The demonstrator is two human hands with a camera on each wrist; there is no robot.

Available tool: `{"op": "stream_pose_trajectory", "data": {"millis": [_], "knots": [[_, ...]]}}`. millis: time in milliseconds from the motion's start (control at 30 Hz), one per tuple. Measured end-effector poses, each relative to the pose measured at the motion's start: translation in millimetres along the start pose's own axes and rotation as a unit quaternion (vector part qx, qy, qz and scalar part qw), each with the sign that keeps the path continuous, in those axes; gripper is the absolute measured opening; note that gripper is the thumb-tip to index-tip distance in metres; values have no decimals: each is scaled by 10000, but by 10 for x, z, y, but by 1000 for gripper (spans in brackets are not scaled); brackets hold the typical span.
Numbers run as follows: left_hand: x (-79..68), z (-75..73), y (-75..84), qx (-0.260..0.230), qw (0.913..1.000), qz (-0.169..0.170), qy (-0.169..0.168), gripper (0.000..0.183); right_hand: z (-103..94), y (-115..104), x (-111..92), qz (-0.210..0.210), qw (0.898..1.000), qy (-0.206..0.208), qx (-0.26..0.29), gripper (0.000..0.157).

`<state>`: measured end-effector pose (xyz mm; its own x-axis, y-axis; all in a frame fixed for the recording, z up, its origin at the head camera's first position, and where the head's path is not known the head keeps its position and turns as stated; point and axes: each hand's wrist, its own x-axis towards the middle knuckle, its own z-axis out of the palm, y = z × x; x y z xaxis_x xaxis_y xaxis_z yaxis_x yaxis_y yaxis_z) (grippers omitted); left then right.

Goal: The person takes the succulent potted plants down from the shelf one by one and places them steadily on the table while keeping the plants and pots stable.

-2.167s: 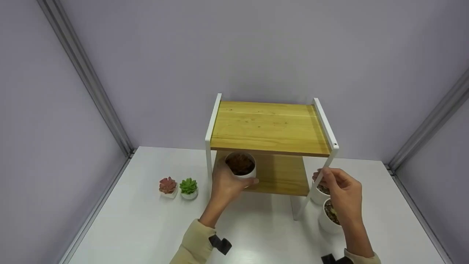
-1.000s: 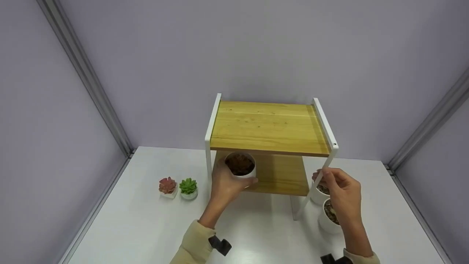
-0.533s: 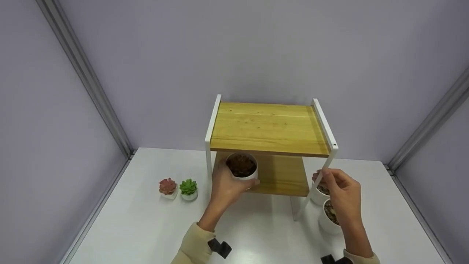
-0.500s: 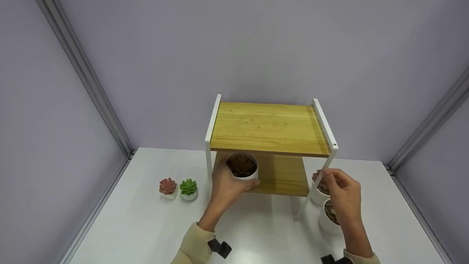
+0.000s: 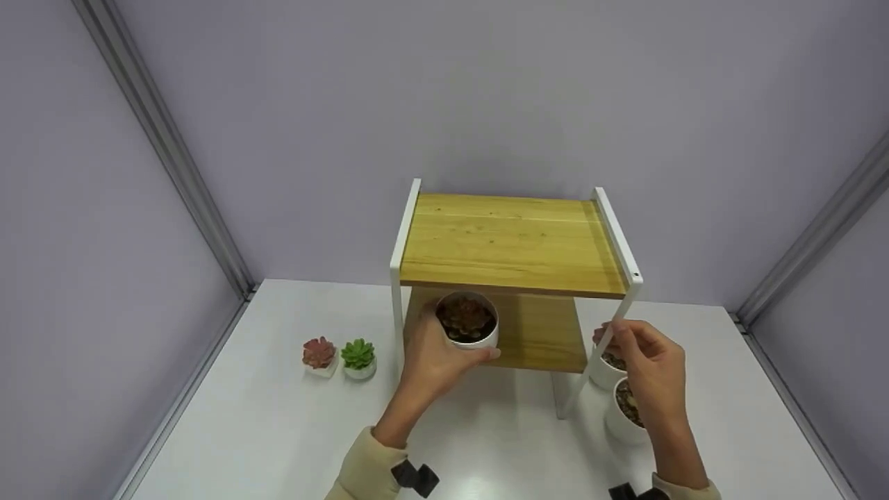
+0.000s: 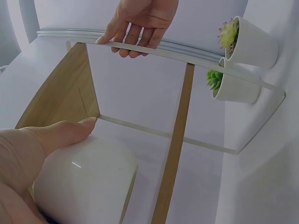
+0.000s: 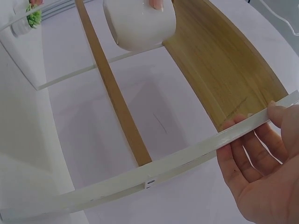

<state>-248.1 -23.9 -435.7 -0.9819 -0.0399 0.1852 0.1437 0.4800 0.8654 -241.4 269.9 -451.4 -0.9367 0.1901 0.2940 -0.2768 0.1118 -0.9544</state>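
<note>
A white pot [image 6: 88,182] with a dark reddish succulent [image 5: 467,318] is between the two wooden boards of a white-framed shelf. My left hand [image 5: 436,357] grips the pot from its left side, thumb across the front; the far fingers are hidden behind it. In the head view the pot overlaps the lower board [image 5: 538,333] and sits under the front edge of the upper board [image 5: 514,239]. On the other side, my right hand [image 5: 654,361] holds the shelf's front right leg [image 7: 196,153], thumb on one face and fingers on the other.
Left of the shelf, a small red succulent [image 5: 319,353] and a small green succulent [image 5: 358,354] stand on the white table [image 5: 278,423]. Two white pots, the nearer pot [image 5: 625,420] partly behind my right hand, stand to the right. A wall [image 5: 514,90] rises behind.
My left hand has brought the pot slightly to the right and toward me, so more of the succulent shows. The right hand stays on the leg.
</note>
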Motion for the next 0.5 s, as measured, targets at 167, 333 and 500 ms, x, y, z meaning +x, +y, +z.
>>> {"op": "stream_pose_trajectory", "data": {"millis": [167, 333, 500], "knots": [[-59, -33, 35, -82, 9998, 132, -90, 112, -3, -3, -1, 29, 10000, 8, -19, 32], [-130, -69, 73, -74, 9996, 203, -187, 112, -4, -7, 2, 68, 10000, 9, -56, 32], [-202, -104, 79, -105, 9993, 241, -254, 112, -1, -8, -4, 132, 9999, 3, -82, 33]]}}
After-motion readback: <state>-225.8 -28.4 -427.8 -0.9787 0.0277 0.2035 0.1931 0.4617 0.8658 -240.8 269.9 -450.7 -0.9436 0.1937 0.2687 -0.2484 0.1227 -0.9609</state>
